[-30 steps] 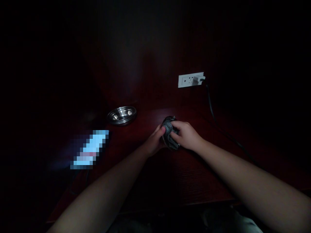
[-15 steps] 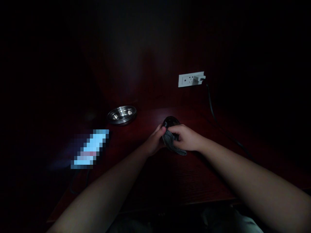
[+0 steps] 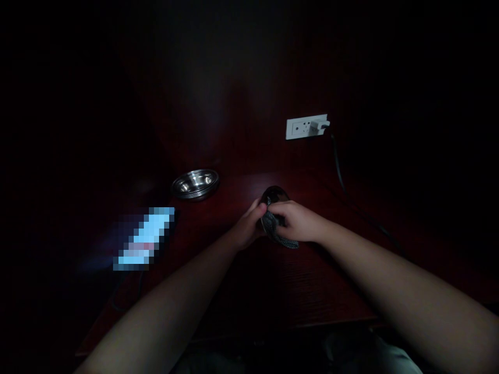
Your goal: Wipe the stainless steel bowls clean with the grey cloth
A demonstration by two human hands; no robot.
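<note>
Between my hands is a dark, shiny, rounded dish (image 3: 276, 194) that looks like a bowl, tilted toward me. My left hand (image 3: 249, 227) is closed on its left edge, thumb on the near side and the other fingers mostly hidden behind. A dark grey textured cloth (image 3: 287, 242) lies against the inside of the dish and hangs over its lower rim. My right hand (image 3: 297, 221) is closed on this cloth, its fingers bent and pressed into the dish. Dim light hides the dish's exact shape.
A stack of shiny metal bowls (image 3: 196, 185) stands at the back left of the dark red table (image 3: 312, 291). A lit, blurred phone-like screen (image 3: 150, 236) is at the left. On the back wall a white socket (image 3: 300, 129) holds a plug (image 3: 320, 125), with a cable (image 3: 338, 166) running down rightward.
My right hand and the cloth have shifted slightly inside the dish, and more of its dark inner surface shows. My left hand keeps nearly the same place.
</note>
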